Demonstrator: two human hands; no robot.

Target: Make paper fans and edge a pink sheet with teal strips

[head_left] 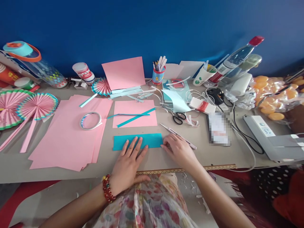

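Teal paper (152, 139), pink sheets (61, 136), solid blue wall (133, 31).

The greyish-tan table (14, 167) had patterned trim (190, 168) along part of its front edge. Overlapping pink sheets (57, 139) lay on its left side, near pleated paper fans (36, 106). A teal paper piece (152, 140) lay in front of a smaller pink sheet (121, 121), with a slim cutter (175, 132) slanting beside it and black-handled scissors (179, 118) behind. A white-lidded jar (83, 72), a pen holder (158, 77) and a paper cup (203, 77) stood farther back. A socket strip (262, 126) and bagged orange balls (275, 91) occupied the right.
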